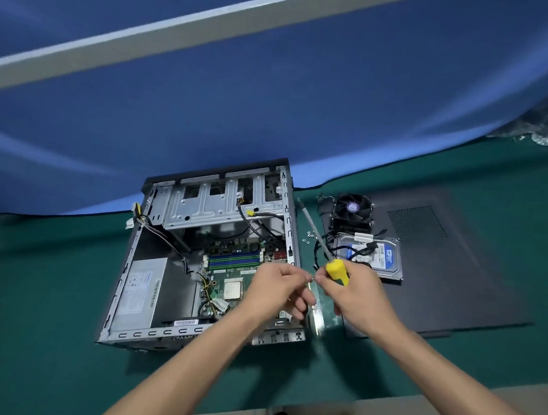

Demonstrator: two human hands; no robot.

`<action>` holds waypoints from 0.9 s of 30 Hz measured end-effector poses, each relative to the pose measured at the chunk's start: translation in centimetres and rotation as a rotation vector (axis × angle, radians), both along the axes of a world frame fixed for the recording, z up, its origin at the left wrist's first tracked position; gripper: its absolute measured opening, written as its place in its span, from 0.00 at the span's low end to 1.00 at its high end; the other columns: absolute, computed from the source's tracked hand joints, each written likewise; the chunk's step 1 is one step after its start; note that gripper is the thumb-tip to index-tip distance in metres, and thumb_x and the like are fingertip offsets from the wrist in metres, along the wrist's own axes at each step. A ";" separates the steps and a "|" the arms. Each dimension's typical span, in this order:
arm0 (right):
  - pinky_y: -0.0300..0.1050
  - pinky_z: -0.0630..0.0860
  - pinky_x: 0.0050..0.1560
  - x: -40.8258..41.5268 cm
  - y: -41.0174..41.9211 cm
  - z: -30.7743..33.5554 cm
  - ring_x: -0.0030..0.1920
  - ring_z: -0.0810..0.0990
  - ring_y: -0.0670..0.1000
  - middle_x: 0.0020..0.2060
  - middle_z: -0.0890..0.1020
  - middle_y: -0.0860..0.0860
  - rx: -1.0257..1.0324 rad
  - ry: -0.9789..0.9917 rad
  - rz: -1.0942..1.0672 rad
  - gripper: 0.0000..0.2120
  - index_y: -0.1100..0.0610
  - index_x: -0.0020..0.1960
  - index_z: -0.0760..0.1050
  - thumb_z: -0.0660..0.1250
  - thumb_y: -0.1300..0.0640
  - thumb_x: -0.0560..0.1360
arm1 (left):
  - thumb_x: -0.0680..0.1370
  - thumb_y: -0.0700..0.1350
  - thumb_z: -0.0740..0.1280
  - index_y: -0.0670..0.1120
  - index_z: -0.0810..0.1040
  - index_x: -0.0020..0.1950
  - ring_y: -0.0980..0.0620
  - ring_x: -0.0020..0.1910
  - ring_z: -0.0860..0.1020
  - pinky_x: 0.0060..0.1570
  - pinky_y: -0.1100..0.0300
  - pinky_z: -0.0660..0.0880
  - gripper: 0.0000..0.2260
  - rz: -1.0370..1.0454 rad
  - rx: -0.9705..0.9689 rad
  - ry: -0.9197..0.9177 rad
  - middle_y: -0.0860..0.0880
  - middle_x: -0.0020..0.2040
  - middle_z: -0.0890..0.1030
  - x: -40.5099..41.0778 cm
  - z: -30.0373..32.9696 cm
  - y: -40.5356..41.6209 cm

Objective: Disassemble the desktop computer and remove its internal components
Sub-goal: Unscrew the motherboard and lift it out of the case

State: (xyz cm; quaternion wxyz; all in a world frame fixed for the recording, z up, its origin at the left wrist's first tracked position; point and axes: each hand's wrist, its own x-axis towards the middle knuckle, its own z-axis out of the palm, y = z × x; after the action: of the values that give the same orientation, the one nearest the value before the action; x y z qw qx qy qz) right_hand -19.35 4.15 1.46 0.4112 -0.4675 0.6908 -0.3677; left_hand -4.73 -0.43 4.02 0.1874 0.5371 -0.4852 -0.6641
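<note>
Pinching a tiny screw [311, 277] between both hands, right hand [354, 294] also gripping the screwdriver [324, 245]; left hand [278, 290] could fumble it into the open case [130, 263].

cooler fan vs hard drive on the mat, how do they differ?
The cooler fan is black with a round purple hub label and stands taller; the hard drive is a flat silver slab with a blue and white label. The cooler fan lies farther from the person, the hard drive nearer, just beyond the right hand. Black cables drape across the hard drive's top; the cooler fan's top is uncovered. Both sit outside the computer case, to its right.
</note>
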 end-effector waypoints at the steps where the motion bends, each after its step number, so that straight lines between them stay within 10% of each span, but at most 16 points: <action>1: 0.55 0.76 0.33 -0.3 0.0 -0.6 0.25 0.72 0.50 0.25 0.76 0.50 0.016 -0.018 -0.036 0.07 0.51 0.36 0.77 0.70 0.55 0.73 | 0.78 0.38 0.62 0.40 0.78 0.44 0.54 0.22 0.72 0.22 0.62 0.71 0.06 0.020 -0.046 -0.075 0.46 0.28 0.80 -0.4 -0.3 0.0; 8: 0.54 0.75 0.34 -2.8 -0.9 -5.1 0.25 0.74 0.51 0.26 0.76 0.53 0.194 -0.089 -0.211 0.10 0.61 0.40 0.79 0.68 0.56 0.75 | 0.80 0.48 0.58 0.52 0.62 0.33 0.62 0.26 0.64 0.25 0.66 0.54 0.16 0.008 -0.620 -0.873 0.56 0.29 0.69 -3.5 -3.2 -2.7; 27: 0.43 0.69 0.38 1.1 -15.3 -12.6 0.44 0.80 0.60 0.42 0.82 0.58 0.462 0.309 -0.125 0.08 0.62 0.44 0.78 0.64 0.56 0.73 | 0.78 0.46 0.61 0.51 0.56 0.29 0.56 0.24 0.60 0.26 0.57 0.55 0.21 0.193 -0.667 -0.748 0.53 0.24 0.62 -4.7 -7.2 -5.9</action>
State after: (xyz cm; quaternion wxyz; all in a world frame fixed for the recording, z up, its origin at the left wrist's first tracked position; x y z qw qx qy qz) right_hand -18.29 -11.16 -11.18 0.3731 -0.3685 0.8382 -0.1497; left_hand -9.41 -6.34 -3.15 0.2226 0.6913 -0.6529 -0.2151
